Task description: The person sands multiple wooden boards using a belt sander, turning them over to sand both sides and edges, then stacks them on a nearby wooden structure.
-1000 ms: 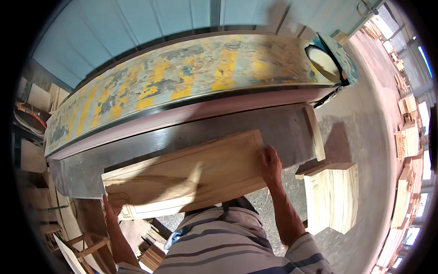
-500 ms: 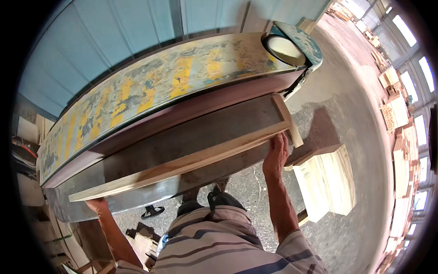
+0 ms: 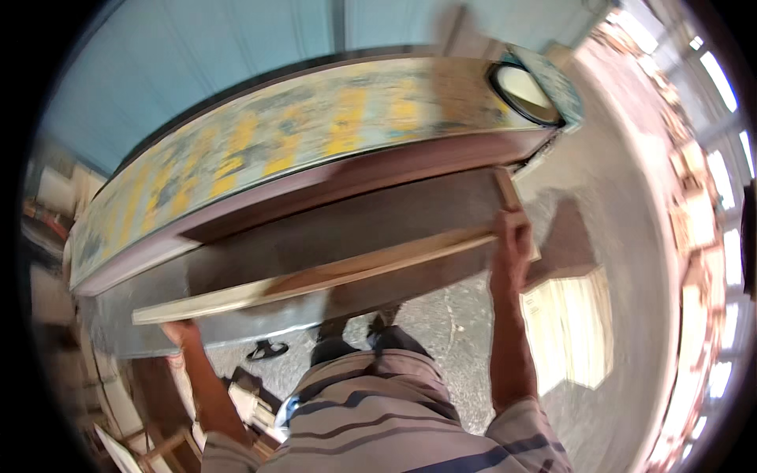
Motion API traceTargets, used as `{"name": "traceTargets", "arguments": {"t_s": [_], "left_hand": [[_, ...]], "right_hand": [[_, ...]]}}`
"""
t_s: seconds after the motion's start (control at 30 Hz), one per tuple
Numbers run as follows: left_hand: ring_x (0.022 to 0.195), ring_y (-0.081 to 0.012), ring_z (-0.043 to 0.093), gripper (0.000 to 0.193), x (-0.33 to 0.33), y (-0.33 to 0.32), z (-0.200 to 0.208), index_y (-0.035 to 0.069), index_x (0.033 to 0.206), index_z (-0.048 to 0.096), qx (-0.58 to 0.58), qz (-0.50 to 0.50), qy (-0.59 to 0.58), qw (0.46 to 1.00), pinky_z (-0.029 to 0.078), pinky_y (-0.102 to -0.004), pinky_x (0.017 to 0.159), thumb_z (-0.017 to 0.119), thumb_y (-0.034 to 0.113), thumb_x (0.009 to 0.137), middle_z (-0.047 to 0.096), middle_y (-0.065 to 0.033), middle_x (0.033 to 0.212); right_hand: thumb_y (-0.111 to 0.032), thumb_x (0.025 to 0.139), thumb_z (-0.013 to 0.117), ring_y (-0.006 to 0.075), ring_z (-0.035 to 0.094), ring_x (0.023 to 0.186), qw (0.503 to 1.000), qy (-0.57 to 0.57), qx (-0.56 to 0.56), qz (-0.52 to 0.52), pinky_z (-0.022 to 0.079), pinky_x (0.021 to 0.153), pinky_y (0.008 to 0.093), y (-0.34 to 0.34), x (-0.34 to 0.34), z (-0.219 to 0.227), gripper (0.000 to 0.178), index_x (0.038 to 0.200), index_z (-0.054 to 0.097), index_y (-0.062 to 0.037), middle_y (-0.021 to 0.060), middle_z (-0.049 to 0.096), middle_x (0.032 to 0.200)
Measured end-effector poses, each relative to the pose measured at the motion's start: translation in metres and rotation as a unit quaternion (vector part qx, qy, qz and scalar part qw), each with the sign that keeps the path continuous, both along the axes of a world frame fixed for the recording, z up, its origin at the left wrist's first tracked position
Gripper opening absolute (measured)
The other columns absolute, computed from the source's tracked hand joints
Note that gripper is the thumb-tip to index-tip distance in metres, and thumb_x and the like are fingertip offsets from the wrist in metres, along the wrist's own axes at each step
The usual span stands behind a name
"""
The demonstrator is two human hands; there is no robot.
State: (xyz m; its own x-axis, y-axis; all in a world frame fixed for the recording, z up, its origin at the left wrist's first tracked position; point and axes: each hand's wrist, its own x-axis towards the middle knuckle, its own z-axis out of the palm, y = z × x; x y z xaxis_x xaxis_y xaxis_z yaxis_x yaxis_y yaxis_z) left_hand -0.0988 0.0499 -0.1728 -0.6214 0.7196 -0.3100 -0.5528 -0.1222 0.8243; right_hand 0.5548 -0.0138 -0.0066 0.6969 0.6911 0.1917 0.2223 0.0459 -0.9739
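Observation:
A long, pale wooden board (image 3: 315, 281) stretches across a grey metal worktable (image 3: 260, 260), in front of a machine. A short wooden crosspiece (image 3: 506, 189) lies across its right end. My left hand (image 3: 181, 331) grips the board's near edge close to its left end, with some fingers hidden by the wood. My right hand (image 3: 512, 234) has its fingers curled at the corner where board and crosspiece meet. Motion blur softens its fingertips.
Behind the worktable runs a machine housing (image 3: 307, 130) with worn yellow stripes and a round-framed part (image 3: 524, 93) at its right end. A stack of pale wooden pieces (image 3: 569, 327) stands on the floor at right. A black handwheel (image 3: 268, 350) sits below the table edge.
My right hand has moved from beneath the board's right end up to the corner at the crosspiece. My left hand stays at the left end. The whole view has shifted slightly.

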Motion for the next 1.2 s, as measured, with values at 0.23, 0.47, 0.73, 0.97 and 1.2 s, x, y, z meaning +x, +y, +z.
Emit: {"name": "traceTargets", "arguments": {"t_s": [0.23,0.47,0.73,0.97,1.2], "left_hand": [[0.109,-0.0197,0.046,0.054,0.07,-0.012,0.07,0.011,0.123,0.041,-0.1,0.092,0.047,0.99,0.032,-0.0376,0.091,0.042,0.051,0.087,0.047,-0.0033,0.122],[0.124,-0.0215,0.031,0.07,0.084,-0.052,0.128,0.008,0.134,0.032,-0.006,0.034,0.138,0.99,0.02,-0.04,0.101,0.037,0.059,0.086,0.036,-0.0082,0.134],[0.125,-0.0253,0.031,0.068,0.082,-0.03,0.126,0.014,0.14,0.018,-0.042,-0.072,0.263,0.961,0.028,-0.045,0.097,0.042,0.05,0.088,0.031,-0.0068,0.14],[0.127,-0.022,0.03,0.066,0.068,-0.029,0.135,0.013,0.135,0.032,-0.082,-0.026,0.191,0.978,0.021,-0.0382,0.103,0.048,0.052,0.084,0.032,-0.0041,0.139],[0.124,-0.0227,0.033,0.075,0.073,-0.024,0.144,0.013,0.14,0.024,-0.091,-0.018,0.201,0.975,0.021,-0.0383,0.102,0.045,0.057,0.083,0.024,-0.0046,0.144]], "right_hand": [[-0.037,0.091,0.041,0.016,0.045,0.113,0.994,0.08,-0.049,-0.052,0.03,0.097,0.0328,-0.011,0.003,0.02,0.045,0.123,0.047,-0.0062,0.0052,0.054,0.118],[-0.037,0.092,0.038,0.0157,0.048,0.111,0.994,0.097,-0.055,-0.004,0.031,0.096,0.0323,-0.007,0.004,0.01,0.044,0.121,0.05,-0.0055,0.0061,0.053,0.122],[-0.032,0.093,0.036,0.0202,0.051,0.105,0.996,0.066,0.046,0.026,0.04,0.092,0.0329,-0.022,0.045,-0.018,0.042,0.112,0.055,0.0003,0.0107,0.056,0.11],[-0.033,0.094,0.032,0.0199,0.053,0.104,0.958,0.269,0.077,0.057,0.039,0.094,0.0337,-0.012,0.04,0.004,0.046,0.107,0.055,0.0049,0.0147,0.058,0.107],[-0.031,0.093,0.038,0.0171,0.053,0.099,0.995,-0.033,-0.068,0.066,0.038,0.09,0.0302,-0.016,0.029,0.027,0.039,0.108,0.056,0.0005,0.0097,0.059,0.105]]}}
